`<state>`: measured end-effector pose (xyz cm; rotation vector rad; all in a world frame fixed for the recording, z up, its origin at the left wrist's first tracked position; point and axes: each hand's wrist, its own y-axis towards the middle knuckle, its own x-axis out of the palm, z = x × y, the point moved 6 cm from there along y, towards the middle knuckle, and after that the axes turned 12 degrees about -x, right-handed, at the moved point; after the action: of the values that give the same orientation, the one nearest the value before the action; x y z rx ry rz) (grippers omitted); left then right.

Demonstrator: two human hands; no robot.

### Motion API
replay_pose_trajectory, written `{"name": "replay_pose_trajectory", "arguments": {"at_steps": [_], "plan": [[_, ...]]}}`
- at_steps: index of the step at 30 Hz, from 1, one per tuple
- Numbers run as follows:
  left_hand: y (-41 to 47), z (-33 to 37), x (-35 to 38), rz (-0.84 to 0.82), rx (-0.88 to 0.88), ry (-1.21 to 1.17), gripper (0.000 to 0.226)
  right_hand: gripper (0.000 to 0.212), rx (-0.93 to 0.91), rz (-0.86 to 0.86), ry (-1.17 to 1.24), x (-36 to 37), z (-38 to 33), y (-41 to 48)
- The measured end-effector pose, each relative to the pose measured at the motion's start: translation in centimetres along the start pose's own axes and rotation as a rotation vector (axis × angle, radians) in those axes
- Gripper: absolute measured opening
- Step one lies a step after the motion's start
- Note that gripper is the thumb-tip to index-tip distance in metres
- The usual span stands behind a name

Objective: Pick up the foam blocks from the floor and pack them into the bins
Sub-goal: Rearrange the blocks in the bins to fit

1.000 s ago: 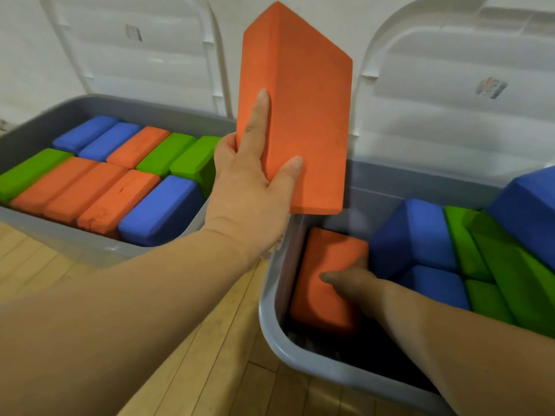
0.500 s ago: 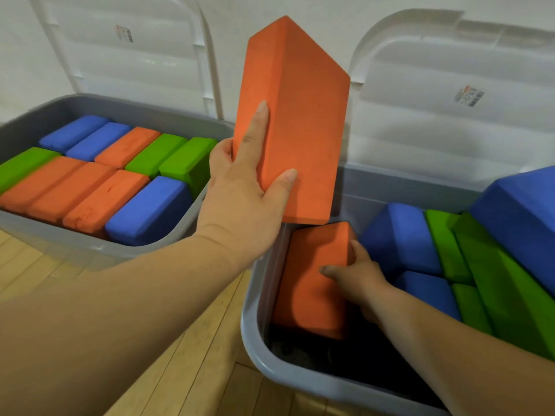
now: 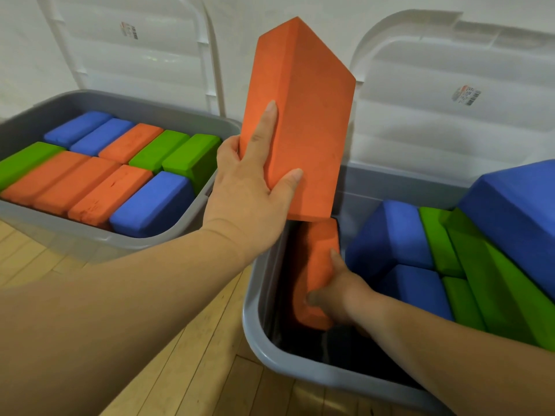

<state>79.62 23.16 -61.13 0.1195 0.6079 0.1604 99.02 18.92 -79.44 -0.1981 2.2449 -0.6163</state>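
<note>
Through the head camera we see our left hand (image 3: 249,196) gripping an orange foam block (image 3: 303,115) by its lower end, upright and slightly tilted above the left edge of the right bin (image 3: 252,331). Our right hand (image 3: 339,289) reaches down inside that bin, its fingers curled round a second orange block (image 3: 312,259) standing on edge near the left wall, just beside blue blocks (image 3: 390,235) and green blocks (image 3: 480,280). The left bin (image 3: 60,226) holds blocks laid flat in rows, and both bins stand on the wooden floor (image 3: 195,355).
</note>
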Motion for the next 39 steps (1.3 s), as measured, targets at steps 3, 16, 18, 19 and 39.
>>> {"name": "replay_pose_trajectory", "arguments": {"at_steps": [3, 16, 18, 19, 39], "plan": [[-0.1, -0.1, -0.1, 0.002, -0.008, -0.013, 0.083, 0.096, -0.094, 0.153, -0.055, -2.5, -0.8, -1.5], [0.6, -0.5, -0.2, -0.002, -0.121, -0.064, 0.081, 0.042, -0.525, 0.728, -0.147, -13.0, -5.3, -6.6], [0.4, -0.3, -0.2, 0.003, -0.113, -0.055, 0.082, 0.041, -0.533, 0.736, -0.185, -13.3, -5.8, -6.8], [0.3, -0.3, -0.2, 0.003, -0.107, -0.055, 0.082, 0.044, -0.533, 0.727, -0.226, -13.5, -6.4, -6.9], [0.2, 0.6, 0.2, -0.090, -0.126, 0.054, 0.076, 0.085, -0.263, 0.031, -0.824, -7.9, -0.9, -4.7]]}}
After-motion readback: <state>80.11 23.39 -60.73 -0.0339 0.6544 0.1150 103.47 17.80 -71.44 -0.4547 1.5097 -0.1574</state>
